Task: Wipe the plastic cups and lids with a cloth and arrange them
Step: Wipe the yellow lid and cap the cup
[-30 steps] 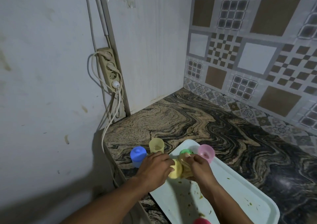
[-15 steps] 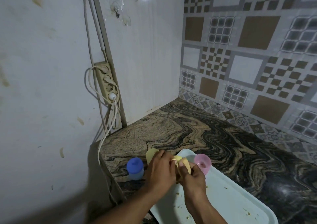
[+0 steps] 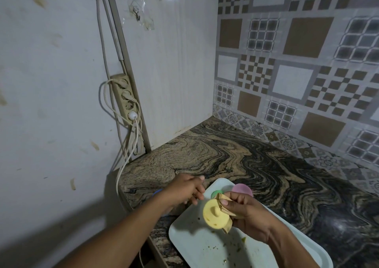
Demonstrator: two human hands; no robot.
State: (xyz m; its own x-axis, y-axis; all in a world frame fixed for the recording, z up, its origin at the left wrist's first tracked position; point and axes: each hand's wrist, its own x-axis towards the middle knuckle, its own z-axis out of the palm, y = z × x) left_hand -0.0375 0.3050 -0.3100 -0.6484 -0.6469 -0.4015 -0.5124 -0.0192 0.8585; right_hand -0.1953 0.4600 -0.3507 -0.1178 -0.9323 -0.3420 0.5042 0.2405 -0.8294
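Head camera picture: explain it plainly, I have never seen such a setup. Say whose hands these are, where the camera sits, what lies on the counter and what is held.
No machine here: a person works with bare hands, and the single camera sits on their head, looking forward and down. The right hand grips a round yellow plastic lid together with a crumpled beige cloth, above a white plastic tray flecked with green crumbs. At the tray's far end sit a pink plastic cup and a small green plastic piece. The tray lies on a brown-and-black marbled stone counter. The left hand hovers left of the tray, over a barely visible blue item; whether it holds anything is hidden.
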